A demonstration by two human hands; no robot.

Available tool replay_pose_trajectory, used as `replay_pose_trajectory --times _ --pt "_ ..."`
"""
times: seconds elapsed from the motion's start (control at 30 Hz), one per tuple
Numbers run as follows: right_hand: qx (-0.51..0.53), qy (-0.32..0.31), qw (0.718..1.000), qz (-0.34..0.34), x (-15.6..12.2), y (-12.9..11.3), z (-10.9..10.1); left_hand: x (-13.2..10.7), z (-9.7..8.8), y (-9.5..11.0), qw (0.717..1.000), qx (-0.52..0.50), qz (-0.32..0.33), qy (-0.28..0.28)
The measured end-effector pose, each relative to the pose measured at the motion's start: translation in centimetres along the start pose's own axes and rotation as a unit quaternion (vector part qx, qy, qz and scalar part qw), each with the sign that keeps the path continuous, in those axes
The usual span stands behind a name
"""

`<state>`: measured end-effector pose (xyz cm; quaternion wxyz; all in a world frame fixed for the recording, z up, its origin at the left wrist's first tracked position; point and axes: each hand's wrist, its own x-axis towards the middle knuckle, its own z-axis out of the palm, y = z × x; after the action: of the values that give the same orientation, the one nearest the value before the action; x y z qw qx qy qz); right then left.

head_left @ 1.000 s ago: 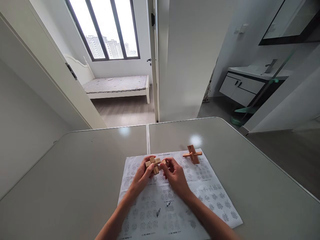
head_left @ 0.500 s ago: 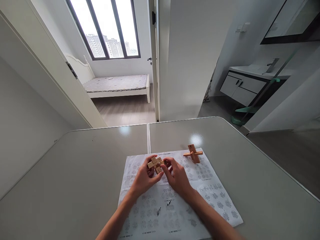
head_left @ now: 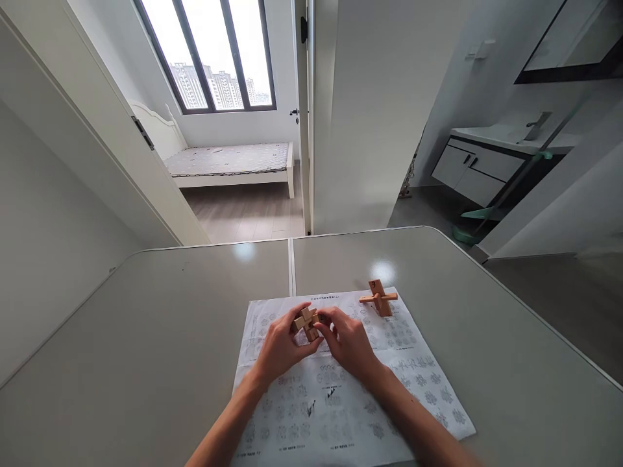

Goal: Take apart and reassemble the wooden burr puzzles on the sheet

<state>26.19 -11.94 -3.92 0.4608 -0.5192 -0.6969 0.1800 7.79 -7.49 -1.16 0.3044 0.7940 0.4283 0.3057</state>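
Note:
Over the upper part of a printed paper sheet (head_left: 292, 408), both hands hold a light wooden interlocking puzzle (head_left: 306, 322) built of small crossed blocks. My left hand (head_left: 287, 344) wraps its left side and underside, thumb below and fingers behind. From the right, my right hand (head_left: 343, 340) pinches the puzzle's edge between thumb and fingers. The fingers cover parts of the puzzle. Apart from both hands, a second wooden puzzle (head_left: 379, 298), reddish and cross-shaped, stands on the sheet's upper right corner.
A grey table (head_left: 121, 363) with a pale seam (head_left: 291, 266) carries the sheet, which shows diagrams and two pen ticks. Beyond the table are a doorway with a bed (head_left: 228, 162) and, at right, a washbasin cabinet (head_left: 479, 165).
The puzzle between my hands is turned slightly, and my left fingers cover a little more of it. The whole view has shifted slightly.

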Motion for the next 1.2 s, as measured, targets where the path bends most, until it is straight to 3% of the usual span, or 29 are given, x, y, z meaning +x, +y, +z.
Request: replay_pose_trajectory --times 0.57,0.77,0.97,1.2 --pt "0.024 -0.025 0.999 -0.020 0.1 -1.0 -0.7 -0.3 0.3 -0.3 0.999 0.044 0.010 0.000" --pt "0.058 -0.017 0.998 0.001 -0.1 -1.3 -0.5 -0.5 0.4 -0.4 0.998 0.063 0.019 0.000" --pt "0.082 0.003 0.996 0.031 -0.2 -1.7 -0.2 -0.3 0.2 0.2 0.988 0.103 0.095 0.067" --pt "0.112 -0.010 0.989 0.099 -0.2 -1.9 0.2 -0.6 0.6 -0.6 0.990 0.110 0.074 0.048"
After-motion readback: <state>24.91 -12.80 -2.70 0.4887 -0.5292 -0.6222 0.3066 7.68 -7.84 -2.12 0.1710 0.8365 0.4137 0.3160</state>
